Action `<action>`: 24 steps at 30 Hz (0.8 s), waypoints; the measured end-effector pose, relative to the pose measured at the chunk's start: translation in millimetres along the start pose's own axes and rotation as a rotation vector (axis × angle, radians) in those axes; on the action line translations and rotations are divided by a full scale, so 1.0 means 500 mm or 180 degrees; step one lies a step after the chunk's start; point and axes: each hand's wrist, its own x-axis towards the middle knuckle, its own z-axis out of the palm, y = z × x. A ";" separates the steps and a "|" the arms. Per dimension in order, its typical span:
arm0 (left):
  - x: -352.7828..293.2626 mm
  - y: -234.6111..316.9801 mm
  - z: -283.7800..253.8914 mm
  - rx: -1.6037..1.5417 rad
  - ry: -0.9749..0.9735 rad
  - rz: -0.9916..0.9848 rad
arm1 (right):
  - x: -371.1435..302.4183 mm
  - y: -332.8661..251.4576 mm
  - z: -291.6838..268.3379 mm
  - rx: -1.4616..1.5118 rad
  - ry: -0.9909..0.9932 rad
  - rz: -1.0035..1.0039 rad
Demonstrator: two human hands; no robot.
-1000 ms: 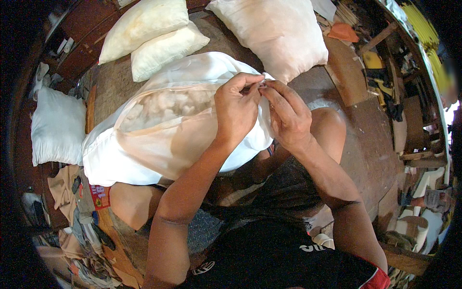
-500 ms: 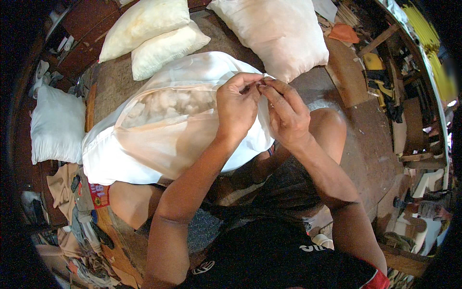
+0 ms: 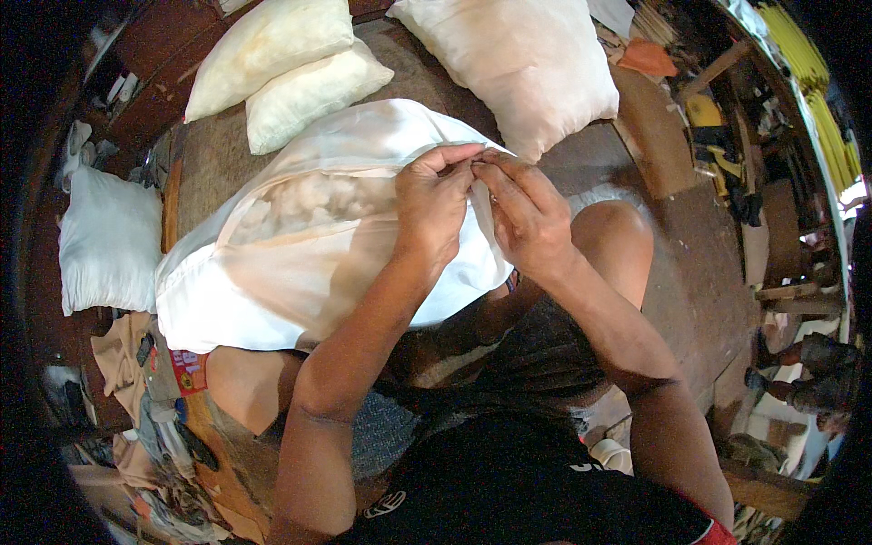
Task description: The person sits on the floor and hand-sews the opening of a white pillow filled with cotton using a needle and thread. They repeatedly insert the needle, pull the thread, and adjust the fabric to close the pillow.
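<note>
Fingers of left hand (image 3: 430, 207) and right hand (image 3: 534, 216) pinch tip to tip, anything gripped too small to tell, over the right end of a white cover (image 3: 272, 313), pale filling (image 3: 318, 204) showing in its opening, cream pillows (image 3: 272, 56) beyond.

Anything between the pinched fingers (image 3: 450, 156) is too small to tell; the upper edge crops the large pillow (image 3: 531, 68).
</note>
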 end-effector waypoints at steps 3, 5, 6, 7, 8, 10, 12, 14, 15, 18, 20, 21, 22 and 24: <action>-0.001 0.015 0.009 0.0232 -0.0004 0.0024 | 0.005 -0.001 -0.004 0.0234 0.0251 0.0473; -0.005 0.020 0.026 0.0168 -0.0022 0.0186 | 0.009 -0.002 -0.011 0.0427 0.0492 0.0808; -0.004 0.023 0.032 0.0136 -0.0029 0.0267 | 0.012 -0.002 -0.015 0.0527 0.0609 0.0976; -0.006 0.025 0.032 0.0193 -0.0073 0.0251 | 0.009 -0.002 -0.018 0.0516 0.0601 0.0948; -0.007 0.026 0.033 0.0249 -0.0117 0.0233 | 0.007 -0.002 -0.021 0.0506 0.0592 0.0921; -0.008 0.024 0.030 0.0357 -0.0163 0.0229 | 0.006 0.000 -0.027 0.0451 0.0535 0.0884; -0.008 0.022 0.027 0.0459 -0.0168 0.0255 | 0.008 0.002 -0.034 0.0361 0.0437 0.0863; -0.010 0.024 0.028 0.0693 -0.0141 0.0308 | 0.008 0.004 -0.045 0.0301 0.0322 0.0915; -0.010 0.025 0.028 0.0809 -0.0129 0.0334 | 0.008 0.004 -0.050 0.0269 0.0265 0.0941; -0.007 0.018 0.023 0.1225 -0.0089 0.0594 | 0.012 0.005 -0.058 0.0281 0.0094 0.0865; 0.000 0.007 0.018 0.1154 -0.0054 0.0737 | 0.010 0.002 -0.056 0.0363 0.0017 0.0852; 0.001 0.003 0.015 0.1118 -0.0036 0.0808 | 0.009 0.000 -0.056 0.0403 -0.0021 0.0845; 0.000 0.003 0.018 0.1058 -0.0048 0.0790 | 0.009 0.000 -0.056 0.0400 -0.0016 0.0843; -0.003 0.005 0.022 0.0937 -0.0071 0.0753 | 0.010 0.000 -0.057 0.0397 -0.0007 0.0839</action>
